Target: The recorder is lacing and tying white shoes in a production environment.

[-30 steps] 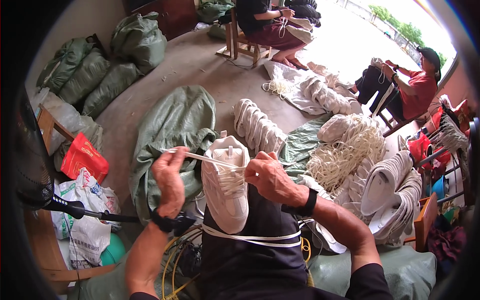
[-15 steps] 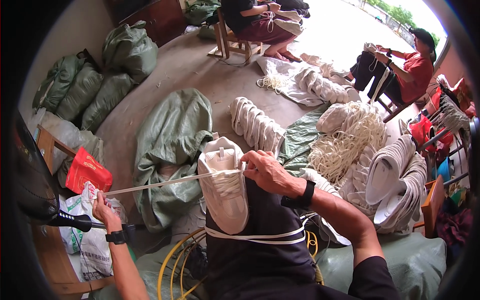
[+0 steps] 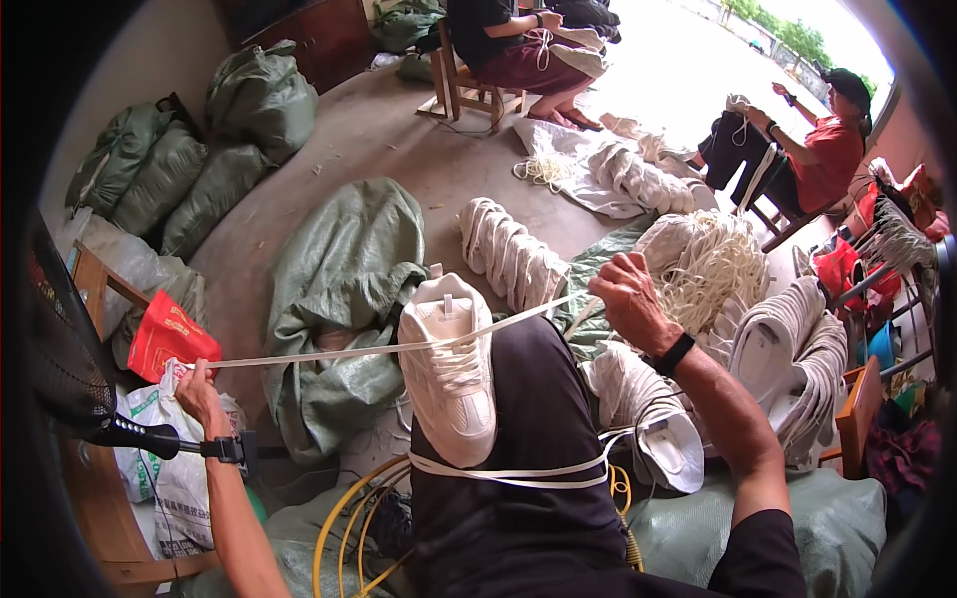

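A cream sneaker [image 3: 454, 389] rests on my dark-trousered thigh, toe toward me, with laces threaded across its upper part. A flat white shoelace [image 3: 309, 359] stretches taut over the shoe, from one hand to the other. My left hand [image 3: 200, 394], at the left beside a red bag, is closed on one end. My right hand [image 3: 635, 304] is raised to the right of the shoe, fingers pinched on the other stretch. A white cord [image 3: 508, 476] loops around my thigh, below the shoe's toe.
Stacked shoes [image 3: 513, 254] and a heap of loose laces [image 3: 713, 259] lie ahead and right. Green sacks [image 3: 344, 289] surround me. A black fan [image 3: 75, 369] and red bag [image 3: 169, 334] stand left. Two people sit farther off; one [image 3: 832, 154] handles a shoe.
My right hand has moved from the shoe's collar out to the right and up, drawing the lace with it. My left hand has shifted slightly upward. The far-right person has raised one hand.
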A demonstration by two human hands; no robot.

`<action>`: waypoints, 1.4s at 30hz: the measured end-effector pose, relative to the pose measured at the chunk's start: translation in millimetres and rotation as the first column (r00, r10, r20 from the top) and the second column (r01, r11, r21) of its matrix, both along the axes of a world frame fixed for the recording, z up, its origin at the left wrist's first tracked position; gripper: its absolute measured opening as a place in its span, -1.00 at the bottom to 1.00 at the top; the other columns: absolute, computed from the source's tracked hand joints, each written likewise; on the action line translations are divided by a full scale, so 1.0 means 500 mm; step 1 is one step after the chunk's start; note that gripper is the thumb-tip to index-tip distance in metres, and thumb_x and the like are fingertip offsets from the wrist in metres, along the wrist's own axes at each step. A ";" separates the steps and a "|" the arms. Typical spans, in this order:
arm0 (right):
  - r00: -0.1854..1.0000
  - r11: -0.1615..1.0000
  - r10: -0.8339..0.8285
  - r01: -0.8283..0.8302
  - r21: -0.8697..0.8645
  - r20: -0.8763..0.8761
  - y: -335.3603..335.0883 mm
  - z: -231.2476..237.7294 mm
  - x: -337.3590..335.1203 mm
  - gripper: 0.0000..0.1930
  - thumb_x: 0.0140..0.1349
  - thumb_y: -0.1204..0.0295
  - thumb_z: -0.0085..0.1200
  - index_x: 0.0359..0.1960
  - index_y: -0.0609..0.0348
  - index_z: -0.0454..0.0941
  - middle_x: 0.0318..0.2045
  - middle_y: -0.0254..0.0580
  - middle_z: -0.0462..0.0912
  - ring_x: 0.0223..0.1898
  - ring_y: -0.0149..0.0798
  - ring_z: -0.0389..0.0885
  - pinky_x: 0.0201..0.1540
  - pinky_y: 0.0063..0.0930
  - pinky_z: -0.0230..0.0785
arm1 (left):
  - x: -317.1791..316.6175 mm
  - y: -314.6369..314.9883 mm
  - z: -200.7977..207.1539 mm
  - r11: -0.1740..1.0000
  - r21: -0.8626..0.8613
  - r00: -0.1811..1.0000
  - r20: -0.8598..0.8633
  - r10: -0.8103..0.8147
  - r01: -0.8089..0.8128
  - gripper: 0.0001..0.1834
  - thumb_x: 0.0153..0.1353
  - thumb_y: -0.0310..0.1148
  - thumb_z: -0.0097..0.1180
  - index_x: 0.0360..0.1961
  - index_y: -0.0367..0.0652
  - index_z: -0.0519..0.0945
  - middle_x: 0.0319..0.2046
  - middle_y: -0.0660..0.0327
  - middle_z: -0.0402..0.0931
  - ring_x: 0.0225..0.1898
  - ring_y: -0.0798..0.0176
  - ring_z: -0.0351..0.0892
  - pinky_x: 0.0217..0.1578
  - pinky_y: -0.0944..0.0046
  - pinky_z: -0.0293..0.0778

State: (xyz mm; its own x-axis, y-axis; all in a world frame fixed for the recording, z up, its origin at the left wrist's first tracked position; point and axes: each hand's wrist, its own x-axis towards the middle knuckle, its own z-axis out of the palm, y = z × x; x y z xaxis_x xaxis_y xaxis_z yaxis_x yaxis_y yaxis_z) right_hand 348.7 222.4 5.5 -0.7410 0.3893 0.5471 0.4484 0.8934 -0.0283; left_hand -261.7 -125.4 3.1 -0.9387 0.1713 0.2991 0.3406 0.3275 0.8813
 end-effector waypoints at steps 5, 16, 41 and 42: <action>0.950 0.950 -0.311 0.311 0.002 -0.036 0.020 -0.032 0.067 -0.96 0.06 0.50 0.16 -0.50 0.11 0.64 -0.49 -0.13 0.62 -0.31 -0.07 0.60 -0.19 -0.17 0.39 | 0.028 0.029 0.021 0.987 0.163 0.968 0.251 -0.025 -0.017 -0.78 0.27 -0.16 0.27 -0.29 -0.08 0.72 -0.45 0.42 0.59 -0.53 0.52 0.48 -0.52 0.47 0.46; 0.142 0.364 -0.793 -0.669 -0.648 -0.592 0.098 -0.040 0.184 -0.77 0.34 0.61 -0.02 0.01 0.39 0.49 -0.14 0.10 0.71 -0.14 -0.09 0.75 -0.01 -0.33 0.66 | 0.045 -0.007 0.060 0.689 0.725 0.724 0.469 -0.505 0.011 -0.67 0.41 -0.25 0.16 0.09 -0.18 0.60 -0.04 0.28 0.66 -0.05 0.41 0.63 -0.01 0.34 0.57; 0.776 0.757 -0.342 -0.108 -0.645 -0.531 -0.004 0.002 -0.064 -0.91 0.19 0.53 0.20 -0.33 0.25 0.74 -0.49 -0.13 0.74 -0.51 -0.31 0.67 -0.42 -0.40 0.48 | -0.031 0.065 -0.044 0.782 0.608 0.238 0.787 -0.570 -0.138 -0.80 0.46 -0.23 0.06 -0.15 -0.13 0.57 -0.60 0.44 0.38 -0.73 0.53 0.12 -0.73 0.48 0.07; 0.834 0.746 -0.280 -0.123 -0.655 -0.475 -0.031 0.002 -0.096 -0.91 0.16 0.54 0.18 -0.35 0.25 0.72 -0.49 -0.08 0.72 -0.50 -0.23 0.68 -0.40 -0.35 0.49 | -0.003 0.059 -0.040 0.793 0.602 0.184 0.793 -0.581 -0.094 -0.80 0.46 -0.21 0.07 -0.17 -0.11 0.57 -0.62 0.46 0.33 -0.73 0.53 0.10 -0.73 0.48 0.05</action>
